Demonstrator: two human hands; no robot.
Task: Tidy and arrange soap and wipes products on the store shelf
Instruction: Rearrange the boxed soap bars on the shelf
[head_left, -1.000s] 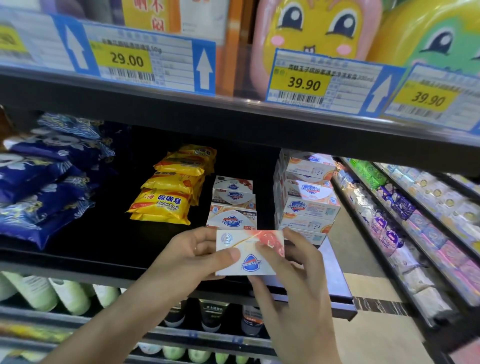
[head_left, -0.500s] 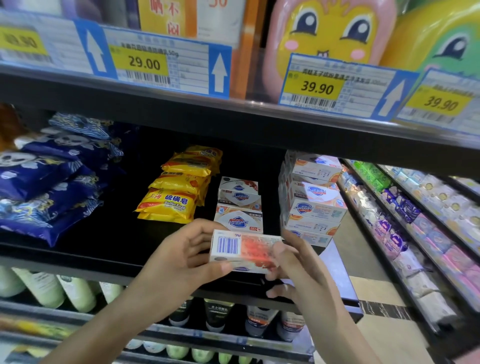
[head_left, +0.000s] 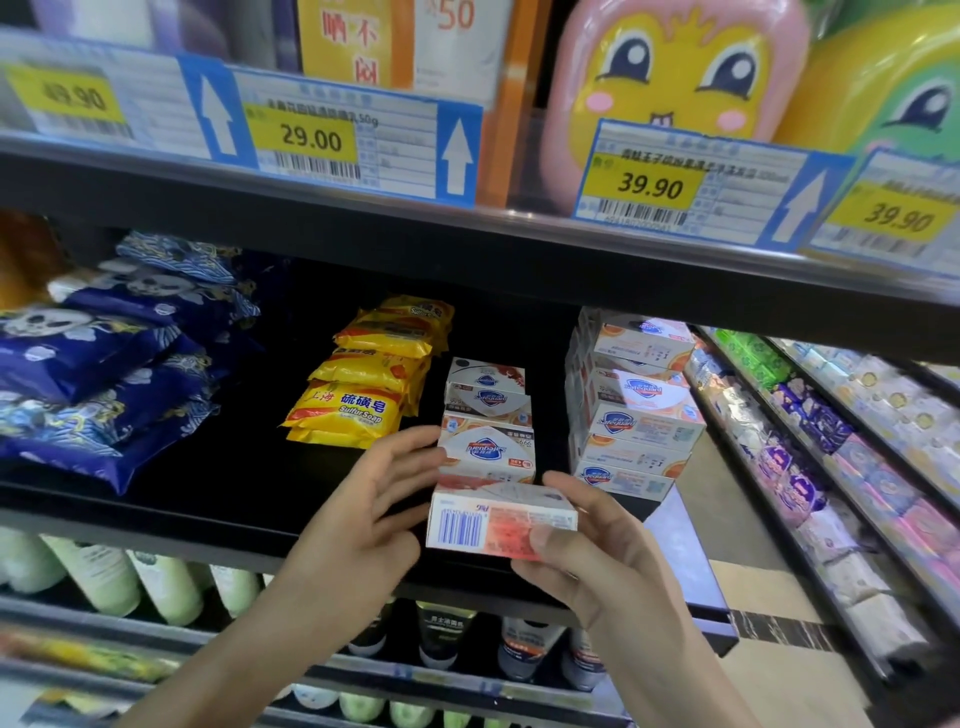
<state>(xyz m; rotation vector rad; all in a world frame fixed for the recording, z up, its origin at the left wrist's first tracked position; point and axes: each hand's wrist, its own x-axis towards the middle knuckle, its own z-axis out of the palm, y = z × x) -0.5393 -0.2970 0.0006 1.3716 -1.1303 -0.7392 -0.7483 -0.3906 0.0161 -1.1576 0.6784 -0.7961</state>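
The black store shelf (head_left: 156, 499) carries, from left to right, dark blue wipes packs (head_left: 104, 374), a stack of yellow sulfur soap bars (head_left: 363, 395), a short row of white Safeguard soap boxes (head_left: 485, 431) and a taller block of the same brand's boxes (head_left: 634, 410) at the right end. Price tags (head_left: 311, 137) line the shelf edge above.

The change sits in the middle. A second ago both hands held one Safeguard box (head_left: 498, 525) upright, logo face toward the camera, clear of the shelf front. Now that box is turned flat, barcode side facing out, and sits just in front of the short row, touching or nearly touching its front box.

The right hand (head_left: 587, 561) grips the box at its right end, thumb on the barcode face and fingers curled over the top. The left hand (head_left: 374, 514) has let go: its fingers are spread and relaxed beside the box's left end, fingertips near the row's front box, holding nothing.

My reading is that the box is being added to the front of its own row. Its logo faces away from the aisle, so it may want turning before release.
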